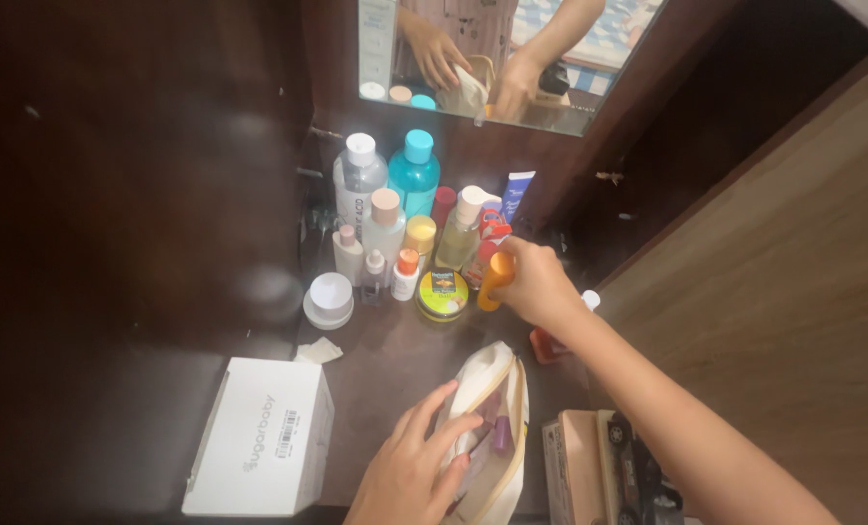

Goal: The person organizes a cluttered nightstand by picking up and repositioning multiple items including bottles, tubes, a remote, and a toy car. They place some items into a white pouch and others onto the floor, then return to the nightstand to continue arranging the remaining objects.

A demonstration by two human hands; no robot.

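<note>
My right hand point(536, 284) grips a small orange bottle point(495, 280) upright among the bottles on the dark shelf. A cream zip pouch point(492, 384) lies open in front of me, and my left hand point(409, 465) rests on its open mouth with the fingers spread across the rim. Small pink and purple items show inside the pouch point(501, 435). A round yellow tin point(442, 294) sits just left of the orange bottle.
Several toiletry bottles stand at the back: a clear one point(359, 178), a teal one point(415, 172), a blue tube point(516, 195). A white jar point(329, 299) and white box point(259, 450) lie left. A mirror point(570, 68) hangs above. A toy car point(638, 472) sits on a box.
</note>
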